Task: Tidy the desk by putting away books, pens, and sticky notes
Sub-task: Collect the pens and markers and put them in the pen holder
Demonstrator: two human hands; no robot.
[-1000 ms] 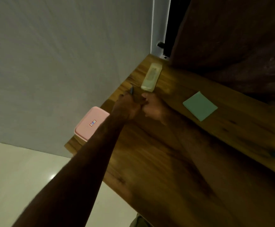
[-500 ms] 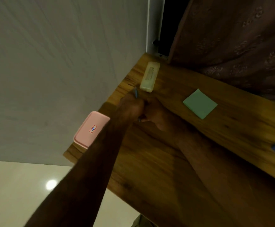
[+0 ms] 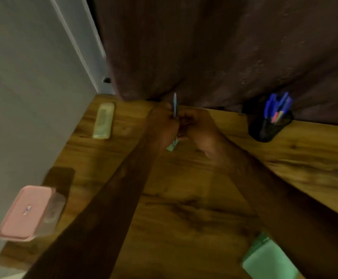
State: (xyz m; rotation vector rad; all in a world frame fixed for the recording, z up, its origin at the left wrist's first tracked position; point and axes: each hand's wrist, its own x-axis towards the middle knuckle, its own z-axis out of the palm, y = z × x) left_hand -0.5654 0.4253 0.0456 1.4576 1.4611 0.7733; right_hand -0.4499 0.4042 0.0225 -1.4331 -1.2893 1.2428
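My left hand (image 3: 162, 125) grips a blue pen (image 3: 174, 103) that stands upright in front of the curtain. My right hand (image 3: 196, 127) sits against it with fingers curled at the pen's lower part; blur hides the exact hold. Both hands hover over the far middle of the wooden desk (image 3: 184, 198). A corner of a green sticky note pad (image 3: 172, 147) shows just below them. A black mesh pen holder (image 3: 268, 125) with several blue pens stands to the right, apart from my hands.
A pale oblong case (image 3: 103, 120) lies at the far left near the wall. A pink-lidded box (image 3: 25, 212) sits at the desk's left edge. Another green pad or book (image 3: 268, 258) lies at the near right. A dark curtain (image 3: 204, 47) hangs behind the desk.
My hands have moved with the pen from beside the pale case rightward to above the green sticky notes. The view swung right and the pen holder came into sight.
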